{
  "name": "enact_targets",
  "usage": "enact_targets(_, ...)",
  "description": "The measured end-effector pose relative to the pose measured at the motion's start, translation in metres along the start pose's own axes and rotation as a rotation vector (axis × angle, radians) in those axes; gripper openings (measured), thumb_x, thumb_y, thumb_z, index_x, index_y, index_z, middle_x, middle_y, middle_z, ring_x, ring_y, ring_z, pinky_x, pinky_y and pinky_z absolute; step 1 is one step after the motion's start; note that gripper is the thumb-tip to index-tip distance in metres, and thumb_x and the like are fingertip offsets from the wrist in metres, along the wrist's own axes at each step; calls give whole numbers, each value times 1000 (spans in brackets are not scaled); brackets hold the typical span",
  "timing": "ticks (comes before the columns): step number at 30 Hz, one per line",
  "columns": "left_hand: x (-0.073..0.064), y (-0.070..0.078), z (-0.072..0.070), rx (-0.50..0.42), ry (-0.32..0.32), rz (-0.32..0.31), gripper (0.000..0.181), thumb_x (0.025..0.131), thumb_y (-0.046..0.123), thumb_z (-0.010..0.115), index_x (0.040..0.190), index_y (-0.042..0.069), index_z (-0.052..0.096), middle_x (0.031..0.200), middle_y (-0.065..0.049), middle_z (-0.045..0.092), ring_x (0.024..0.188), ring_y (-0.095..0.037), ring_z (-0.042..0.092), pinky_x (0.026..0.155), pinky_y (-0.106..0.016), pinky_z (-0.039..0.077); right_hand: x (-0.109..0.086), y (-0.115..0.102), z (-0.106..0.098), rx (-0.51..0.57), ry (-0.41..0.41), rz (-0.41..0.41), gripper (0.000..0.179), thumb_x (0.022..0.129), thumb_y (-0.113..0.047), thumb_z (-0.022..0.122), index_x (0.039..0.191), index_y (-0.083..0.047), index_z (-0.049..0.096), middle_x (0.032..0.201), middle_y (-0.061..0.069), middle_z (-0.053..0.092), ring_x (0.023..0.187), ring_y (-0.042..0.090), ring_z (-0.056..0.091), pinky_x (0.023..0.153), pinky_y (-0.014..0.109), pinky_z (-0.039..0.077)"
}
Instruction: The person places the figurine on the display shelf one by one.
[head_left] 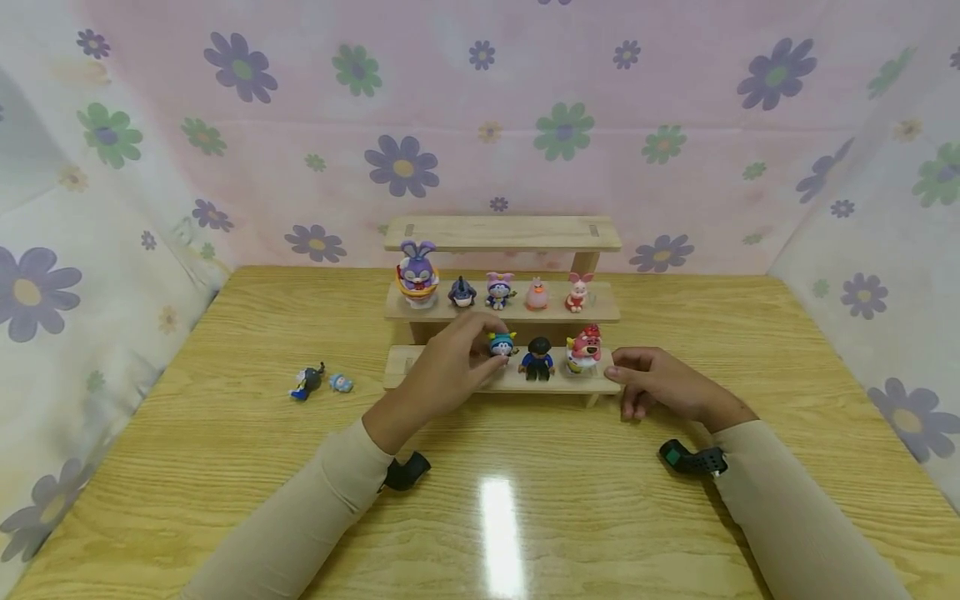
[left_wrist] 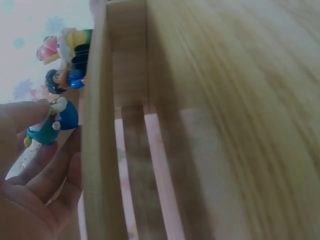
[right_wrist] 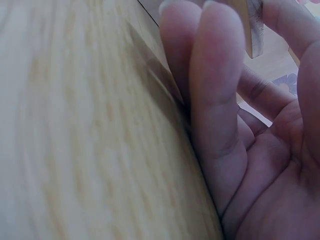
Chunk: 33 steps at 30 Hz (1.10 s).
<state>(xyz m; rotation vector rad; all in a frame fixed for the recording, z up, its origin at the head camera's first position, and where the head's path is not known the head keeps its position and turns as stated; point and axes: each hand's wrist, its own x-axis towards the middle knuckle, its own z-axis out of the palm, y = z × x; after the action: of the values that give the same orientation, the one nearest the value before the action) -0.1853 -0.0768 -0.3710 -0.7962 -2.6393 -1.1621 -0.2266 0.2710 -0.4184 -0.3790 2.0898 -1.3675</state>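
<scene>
My left hand (head_left: 447, 367) pinches a small figurine (head_left: 502, 344) with a teal hat and yellow horns at the lowest tier of a wooden display shelf (head_left: 501, 381). In the left wrist view this figurine (left_wrist: 46, 131) sits between thumb and fingers; whether its base touches the tier is unclear. Right of it stand a black-haired doll in blue (head_left: 537, 360) and a pink bear figurine (head_left: 585, 348). At the tier's right end my right hand (head_left: 663, 379) touches the wood with its fingertips, other fingers loosely bent near the table (right_wrist: 100, 130).
On the middle tier stand a purple rabbit (head_left: 417, 273), a dark blue figurine (head_left: 462, 293), a pink-hatted figurine (head_left: 498, 292), a pink bird (head_left: 537, 295) and a piglet (head_left: 577, 293). Left on the table lie a dark figurine (head_left: 306, 382) and a light-blue one (head_left: 341, 383).
</scene>
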Motion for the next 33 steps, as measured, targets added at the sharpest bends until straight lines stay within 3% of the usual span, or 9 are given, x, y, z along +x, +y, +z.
enact_targets(7, -1, -6, 6, 33, -47, -62, 30, 94, 18, 73, 120, 16, 58, 113, 2, 58, 90, -11, 58, 74, -22, 53, 0, -1, 1, -3, 2, -1, 44, 105, -32, 53, 131, 4, 46, 73, 12, 68, 64, 23, 68, 58, 38, 59)
enact_targets(18, 0, -8, 10, 59, -105, -56, 27, 96, 17, 70, 118, 17, 55, 104, 5, 60, 85, -9, 57, 72, -24, 51, 0, -3, 1, 3, 6, -1, 40, 106, -31, 53, 126, 3, 49, 72, 11, 68, 63, 21, 68, 58, 37, 59)
enact_targets(26, 0, -11, 12, 76, -82, -57, 30, 94, 16, 72, 119, 17, 54, 101, 3, 61, 87, -11, 55, 72, -25, 51, 1, -2, 1, -4, 13, 11, 44, 105, -32, 53, 130, 3, 47, 72, 11, 68, 63, 22, 68, 58, 37, 59)
enact_targets(33, -1, -10, 12, 72, -91, -60, 38, 95, 17, 71, 128, 16, 53, 111, -1, 63, 94, -13, 55, 78, -26, 52, 0, -2, 1, 5, 16, 13, 45, 105, -31, 54, 131, 4, 46, 72, 10, 67, 63, 21, 68, 58, 36, 59)
